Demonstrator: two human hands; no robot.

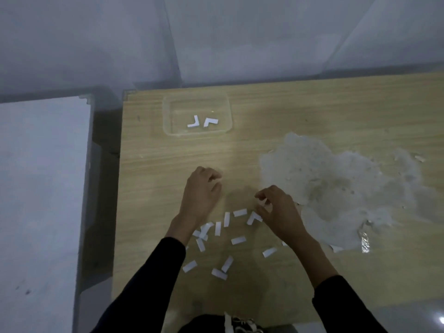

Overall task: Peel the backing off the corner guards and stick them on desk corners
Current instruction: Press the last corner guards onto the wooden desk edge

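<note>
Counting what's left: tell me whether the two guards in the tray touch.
Apart. The head view shows bare tray floor between the left guard and the right guard.

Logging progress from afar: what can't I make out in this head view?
All in the head view:
The right hand pinches a white bit; fingers hide most of it, so guard or backing is unclear.
The left hand: curled fingers hide whether it holds anything.
The L-shaped pieces in the clear container: too small and dim to show backing.
The far-left desk corner: too dim to tell any guard.
</note>
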